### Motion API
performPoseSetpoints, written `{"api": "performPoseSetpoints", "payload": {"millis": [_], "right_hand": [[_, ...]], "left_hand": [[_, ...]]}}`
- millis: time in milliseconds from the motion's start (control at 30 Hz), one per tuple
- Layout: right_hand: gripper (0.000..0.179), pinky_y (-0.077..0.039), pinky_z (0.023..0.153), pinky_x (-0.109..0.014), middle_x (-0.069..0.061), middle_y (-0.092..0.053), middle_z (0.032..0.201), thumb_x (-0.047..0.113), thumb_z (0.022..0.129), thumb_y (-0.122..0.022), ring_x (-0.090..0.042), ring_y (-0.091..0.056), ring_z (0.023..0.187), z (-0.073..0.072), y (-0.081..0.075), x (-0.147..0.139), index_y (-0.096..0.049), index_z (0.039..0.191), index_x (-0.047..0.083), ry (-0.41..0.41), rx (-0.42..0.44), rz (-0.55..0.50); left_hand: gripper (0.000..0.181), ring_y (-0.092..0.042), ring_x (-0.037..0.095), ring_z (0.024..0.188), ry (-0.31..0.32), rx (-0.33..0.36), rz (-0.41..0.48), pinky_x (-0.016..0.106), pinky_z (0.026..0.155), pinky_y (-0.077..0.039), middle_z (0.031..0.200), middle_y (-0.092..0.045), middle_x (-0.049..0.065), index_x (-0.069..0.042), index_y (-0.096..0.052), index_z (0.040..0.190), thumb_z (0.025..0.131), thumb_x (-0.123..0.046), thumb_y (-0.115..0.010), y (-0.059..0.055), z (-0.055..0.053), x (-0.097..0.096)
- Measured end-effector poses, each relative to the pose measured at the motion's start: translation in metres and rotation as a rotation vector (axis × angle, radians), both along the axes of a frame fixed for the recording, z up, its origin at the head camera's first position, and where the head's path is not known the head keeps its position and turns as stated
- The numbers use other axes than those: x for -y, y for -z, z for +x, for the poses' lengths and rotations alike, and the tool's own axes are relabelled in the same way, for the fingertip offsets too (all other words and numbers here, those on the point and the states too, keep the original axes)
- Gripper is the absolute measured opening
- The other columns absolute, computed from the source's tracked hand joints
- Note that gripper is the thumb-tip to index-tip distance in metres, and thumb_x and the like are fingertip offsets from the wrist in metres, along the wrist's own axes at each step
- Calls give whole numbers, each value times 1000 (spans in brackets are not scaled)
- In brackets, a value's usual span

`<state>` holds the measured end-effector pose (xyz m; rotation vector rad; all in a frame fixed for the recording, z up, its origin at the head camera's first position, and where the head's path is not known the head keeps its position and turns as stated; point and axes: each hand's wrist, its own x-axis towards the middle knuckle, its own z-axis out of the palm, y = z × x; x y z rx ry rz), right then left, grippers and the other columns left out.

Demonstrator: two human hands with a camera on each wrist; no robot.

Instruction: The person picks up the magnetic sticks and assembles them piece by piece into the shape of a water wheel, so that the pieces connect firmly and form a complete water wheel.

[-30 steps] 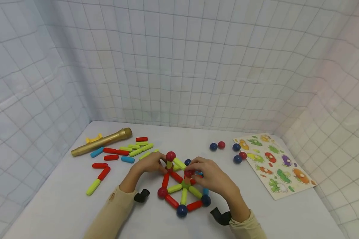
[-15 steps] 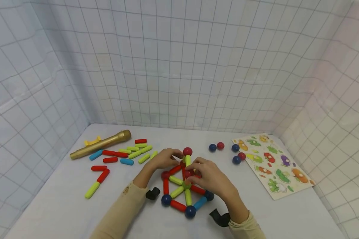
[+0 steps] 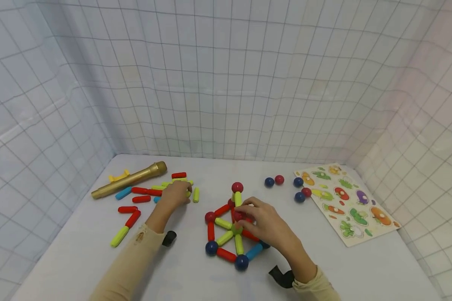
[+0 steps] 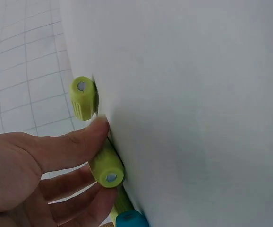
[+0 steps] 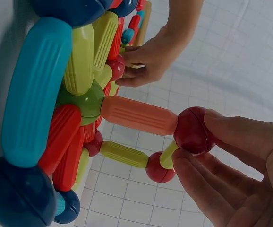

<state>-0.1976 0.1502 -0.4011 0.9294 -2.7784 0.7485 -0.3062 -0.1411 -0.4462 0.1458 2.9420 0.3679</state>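
My right hand (image 3: 265,219) pinches a red ball (image 5: 192,133) between thumb and fingers. That ball tops an upright orange magnetic rod (image 5: 139,116), which rises from the green ball (image 3: 236,228) at the hub of a wheel-like frame of rods and balls. A yellow-green rod (image 3: 238,199) links the held ball to another raised red ball (image 3: 237,187). To the left, my left hand (image 3: 175,193) is over the loose rods. Its thumb and fingers hold a yellow-green magnetic rod (image 4: 107,165) lying on the table, beside another yellow-green rod (image 4: 83,98).
Loose red rods (image 3: 141,199) and a gold toy microphone (image 3: 132,179) lie on the left. Several blue and red balls (image 3: 279,179) sit at the back right, near a vegetable puzzle board (image 3: 348,202). A gridded curtain (image 3: 226,83) surrounds the table.
My left hand has left the frame and moved left to the loose rods, taking hold of one. The frame turned about its hub earlier. My right hand keeps its pinch on the red ball.
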Motion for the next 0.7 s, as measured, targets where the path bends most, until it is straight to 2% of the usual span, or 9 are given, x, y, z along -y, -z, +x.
{"api": "performPoseSetpoints", "payload": {"millis": [133, 233, 300, 400, 500, 600, 700], "right_hand": [[34, -54, 75, -24, -1, -64, 113, 25, 84, -76, -12, -60, 90, 1, 0, 1, -71, 117, 16, 17, 20, -21], [37, -54, 76, -22, 0, -63, 110, 29, 83, -77, -11, -59, 91, 2, 1, 4, -71, 117, 16, 45, 40, -32], [37, -54, 75, -21, 1, -63, 107, 29, 82, -78, -10, -59, 89, 2, 3, 6, -71, 115, 16, 63, 40, -42], [34, -54, 74, -19, 3, -62, 101, 27, 80, -80, -8, -58, 85, 2, 6, 8, -71, 112, 16, 89, 20, -55], [32, -52, 71, -18, 3, -62, 97, 24, 79, -81, -8, -57, 82, 2, 7, 9, -72, 108, 16, 101, 2, -70], [31, -50, 68, -17, 3, -61, 95, 21, 78, -82, -9, -56, 80, 1, 7, 9, -71, 107, 15, 100, -8, -84], [30, -50, 68, -17, 3, -61, 94, 20, 78, -81, -10, -56, 78, 0, 7, 9, -71, 106, 14, 100, -11, -98]], "left_hand": [[34, -61, 35, 105, -51, -55, 75, 52, 90, -51, 122, -65, 19, -5, -65, 122, 89, -12, -68, 1, 6, 1], [36, -63, 32, 103, -59, -107, 240, 48, 89, -52, 114, -68, 18, -1, -65, 121, 88, -15, -69, -5, 20, 0], [36, -63, 26, 94, -57, -111, 393, 39, 81, -54, 105, -71, 13, -3, -68, 117, 86, -20, -73, -12, 33, -5], [32, -62, 19, 89, -25, -69, 639, 29, 74, -52, 97, -71, 5, -9, -71, 112, 83, -24, -77, -25, 54, -18], [31, -62, 18, 92, 38, 8, 825, 29, 77, -53, 100, -70, 5, -11, -70, 111, 83, -23, -77, -39, 68, -31], [30, -64, 20, 97, 116, 61, 915, 33, 83, -56, 107, -70, 7, -9, -69, 111, 84, -21, -76, -45, 75, -39], [31, -66, 20, 99, 165, 87, 929, 34, 85, -56, 110, -70, 9, -7, -69, 112, 85, -21, -75, -44, 75, -42]]}}
